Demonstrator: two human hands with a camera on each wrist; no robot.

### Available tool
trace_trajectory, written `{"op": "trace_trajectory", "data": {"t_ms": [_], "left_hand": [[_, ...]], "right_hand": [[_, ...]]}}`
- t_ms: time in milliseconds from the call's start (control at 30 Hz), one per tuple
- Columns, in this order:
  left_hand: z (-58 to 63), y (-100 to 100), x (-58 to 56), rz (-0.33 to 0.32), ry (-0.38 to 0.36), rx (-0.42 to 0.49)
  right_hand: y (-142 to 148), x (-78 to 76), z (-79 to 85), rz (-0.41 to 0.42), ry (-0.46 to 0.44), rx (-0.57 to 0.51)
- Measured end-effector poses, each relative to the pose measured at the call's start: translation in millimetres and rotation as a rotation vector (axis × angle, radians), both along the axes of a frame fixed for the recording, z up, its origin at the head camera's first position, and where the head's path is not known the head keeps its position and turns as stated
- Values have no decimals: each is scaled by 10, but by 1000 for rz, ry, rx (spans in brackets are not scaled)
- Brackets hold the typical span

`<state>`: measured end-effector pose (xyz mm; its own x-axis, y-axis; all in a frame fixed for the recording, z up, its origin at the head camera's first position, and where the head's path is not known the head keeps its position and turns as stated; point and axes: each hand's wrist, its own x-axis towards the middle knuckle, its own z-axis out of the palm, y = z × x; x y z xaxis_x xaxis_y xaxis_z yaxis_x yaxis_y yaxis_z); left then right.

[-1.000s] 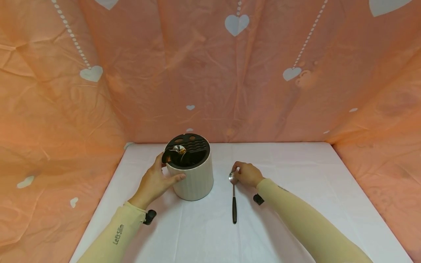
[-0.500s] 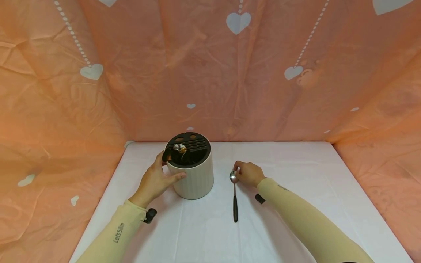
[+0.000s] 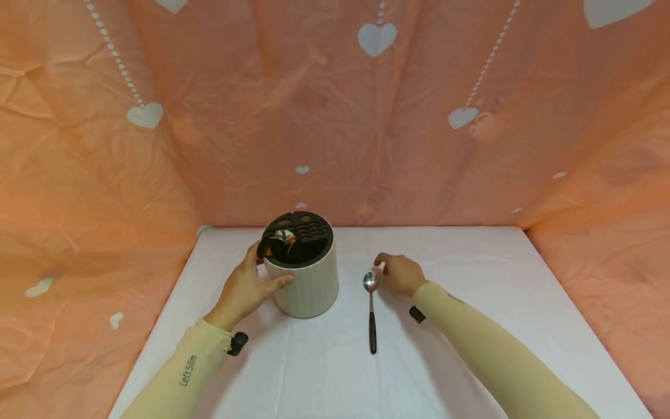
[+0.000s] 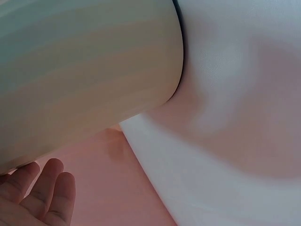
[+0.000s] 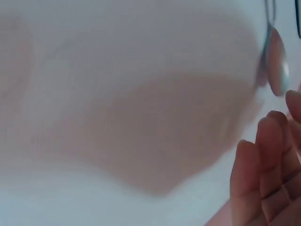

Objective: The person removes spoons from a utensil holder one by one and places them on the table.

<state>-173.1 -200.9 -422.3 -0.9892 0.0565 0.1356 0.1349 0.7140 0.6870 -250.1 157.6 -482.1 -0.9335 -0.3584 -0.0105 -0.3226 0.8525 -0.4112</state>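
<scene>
A cream ribbed utensil holder (image 3: 309,294) with a black slotted lid (image 3: 314,224) stands on the table. My left hand (image 3: 246,291) holds its left side, thumb across the front and fingers behind; the left wrist view has fingertips (image 4: 51,165) right at the wall of the holder. A shiny metal utensil head (image 3: 284,235) and a dark one (image 3: 265,249) poke out of the lid's opening. To the right lies a long spoon (image 3: 373,334), bowl away from me, black handle toward me. My right hand (image 3: 403,274) hovers beside the spoon's bowl (image 5: 277,63), fingers loosely bent around nothing.
A white cloth (image 3: 324,372) covers the table. Orange fabric (image 3: 324,116) printed with white hearts hangs along the back and both sides. Each wrist carries a small black camera, seen at the left cuff (image 3: 238,344) and under the right sleeve (image 3: 417,314).
My right hand has let go of the spoon's bowl and shifted slightly right, its fingertips opening. The spoon stays lying in place. My left hand keeps its hold on the utensil holder.
</scene>
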Motion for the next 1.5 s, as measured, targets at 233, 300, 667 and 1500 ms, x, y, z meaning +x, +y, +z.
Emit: {"op": "trace_trajectory", "data": {"t_ms": [233,300,667,1500], "left_hand": [[12,-19,19,15,-34,-4],[15,-25,23,16,-40,-3],[20,-49,12,18,-20,-20],[34,11,2,-19,-11,4]], "right_hand": [[89,-40,209,-8,4,-24],[94,-40,312,-7,18,-35],[-67,34,942,64,167,-157],[-888,259,1483,348,226,-321]]}}
